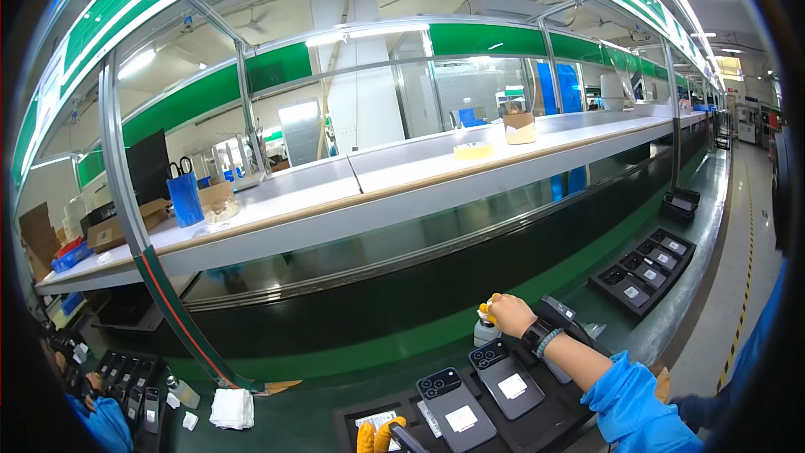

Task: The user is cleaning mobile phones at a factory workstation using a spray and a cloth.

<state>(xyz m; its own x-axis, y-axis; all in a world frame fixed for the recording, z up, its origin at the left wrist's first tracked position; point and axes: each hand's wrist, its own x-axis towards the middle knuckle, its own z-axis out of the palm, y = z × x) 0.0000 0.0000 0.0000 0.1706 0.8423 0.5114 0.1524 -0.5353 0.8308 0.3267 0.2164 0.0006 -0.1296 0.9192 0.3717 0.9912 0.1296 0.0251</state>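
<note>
My right hand (509,315), in yellow finger cots, is closed at the top of a small whitish bottle (485,334). A bit of white shows at its fingertips, too small to name. Only the yellow-covered fingers of my left hand (379,435) show at the lower edge, closed against a dark flat thing (406,436) that is mostly cut off. Between my hands, a dark phone (458,413) and another dark phone (509,379) lie camera side up on a black tray (549,422), each with a white label. A dark device (557,311) lies beyond my right wrist.
Farther right, a black tray (644,306) holds several dark devices. To the left are folded white cloths (231,409), a clear bottle (183,391) and a metal post (159,285). A co-worker's blue sleeve (105,426) is at far left. A white shelf (310,193) runs along behind.
</note>
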